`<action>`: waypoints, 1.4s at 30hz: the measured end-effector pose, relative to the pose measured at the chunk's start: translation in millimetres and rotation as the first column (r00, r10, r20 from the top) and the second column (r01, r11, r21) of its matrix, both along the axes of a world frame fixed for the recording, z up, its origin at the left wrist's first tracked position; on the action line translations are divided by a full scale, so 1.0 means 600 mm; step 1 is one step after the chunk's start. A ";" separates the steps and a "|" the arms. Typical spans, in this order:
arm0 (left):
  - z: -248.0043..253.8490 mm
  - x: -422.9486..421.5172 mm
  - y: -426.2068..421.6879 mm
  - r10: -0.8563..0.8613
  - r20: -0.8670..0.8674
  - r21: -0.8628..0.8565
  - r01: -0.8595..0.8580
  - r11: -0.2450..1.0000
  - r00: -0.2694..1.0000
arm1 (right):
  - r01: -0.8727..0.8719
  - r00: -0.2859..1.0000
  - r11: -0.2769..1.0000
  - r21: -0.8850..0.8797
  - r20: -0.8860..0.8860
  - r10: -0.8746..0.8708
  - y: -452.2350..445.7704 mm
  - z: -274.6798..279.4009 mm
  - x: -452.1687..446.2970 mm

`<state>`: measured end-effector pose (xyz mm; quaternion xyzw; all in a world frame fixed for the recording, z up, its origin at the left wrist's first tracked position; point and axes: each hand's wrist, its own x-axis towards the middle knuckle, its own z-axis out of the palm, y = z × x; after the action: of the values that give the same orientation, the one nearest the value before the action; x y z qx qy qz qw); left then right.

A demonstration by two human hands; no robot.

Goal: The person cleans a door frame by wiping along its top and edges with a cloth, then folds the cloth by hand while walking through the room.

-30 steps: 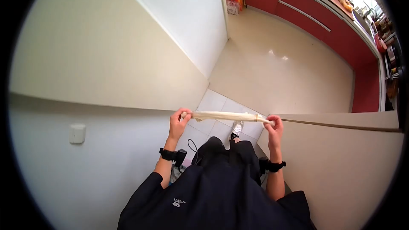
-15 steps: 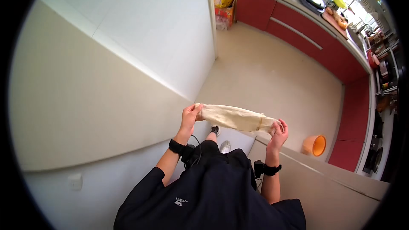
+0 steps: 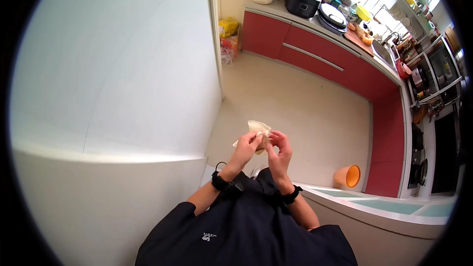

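Bunched and folded in front of my body is a cream cloth (image 3: pixel 257 126), its upper part sticking out above my fingers. My left hand (image 3: pixel 243 150) is closed on it, thumb and fingers pinching the fabric. At the cloth's right edge, my right hand (image 3: pixel 280 153) has its fingers curled inward, with thumb and fingertips on the fabric. The two hands are close together, and they hide much of the cloth. Each wrist wears a black strap.
A white wall or door panel (image 3: pixel 118 69) rises on my left. Ahead, red cabinets (image 3: pixel 320 61) carry a black rice cooker (image 3: pixel 301 4) and a cutting board (image 3: pixel 358 42) with food. An orange bucket (image 3: pixel 348 176) stands on the floor at right, by a glass-paned door edge (image 3: pixel 374 204).
The cloth, stretched wide between my hands before, is now folded and bunched. My right hand has come in beside the left. The view has shifted, showing more of the kitchen counter.
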<state>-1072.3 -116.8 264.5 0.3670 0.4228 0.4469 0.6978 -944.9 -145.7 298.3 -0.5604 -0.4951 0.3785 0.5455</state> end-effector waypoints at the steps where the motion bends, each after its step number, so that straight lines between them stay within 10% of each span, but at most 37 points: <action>1: -0.007 0.005 0.010 0.000 -0.009 0.049 0.000 0.999 1.000 | -0.025 0.999 1.000 0.002 0.026 0.025 0.014 -0.001 -0.004; 6: -0.002 0.021 0.071 0.021 0.097 0.082 -0.029 0.996 0.995 | -0.229 0.964 0.973 0.036 0.144 0.221 0.077 -0.020 0.037; 10: -0.015 0.045 0.142 0.085 -0.254 0.093 -0.063 0.994 0.963 | -0.367 0.930 0.930 0.032 0.031 0.366 0.146 -0.034 0.072; 15: -0.028 0.107 0.264 0.155 -0.292 0.199 -0.098 0.975 0.944 | -0.312 0.950 0.949 0.046 0.014 0.311 0.282 -0.066 0.174; 24: 0.091 0.291 0.503 -0.216 -0.465 0.226 0.351 0.909 0.859 | -0.281 0.940 0.959 0.044 0.213 0.266 0.522 -0.026 0.429; 30: 0.199 0.438 0.598 -0.290 -0.639 0.446 0.650 0.615 0.713 | -0.358 0.858 0.933 -0.043 -0.409 0.311 0.571 -0.074 0.491; 32: 0.286 0.475 0.621 -0.329 -0.492 0.566 0.583 0.583 0.806 | -0.191 0.968 0.975 0.118 -0.143 0.207 0.599 -0.091 0.519; 35: 0.376 0.505 0.678 -0.661 -0.037 0.767 0.446 0.462 0.750 | 0.069 0.973 0.992 -0.101 -0.215 -0.090 0.603 -0.154 0.558; 42: 0.422 0.622 0.815 -0.511 0.077 0.975 0.042 0.218 0.856 | 0.402 0.911 0.898 -0.178 -0.019 -0.411 0.670 -0.140 0.633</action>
<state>-698.8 372.0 517.9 0.6841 -0.1519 0.5344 0.4726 -564.9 256.2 214.3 -0.6849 -0.3175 0.3129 0.5764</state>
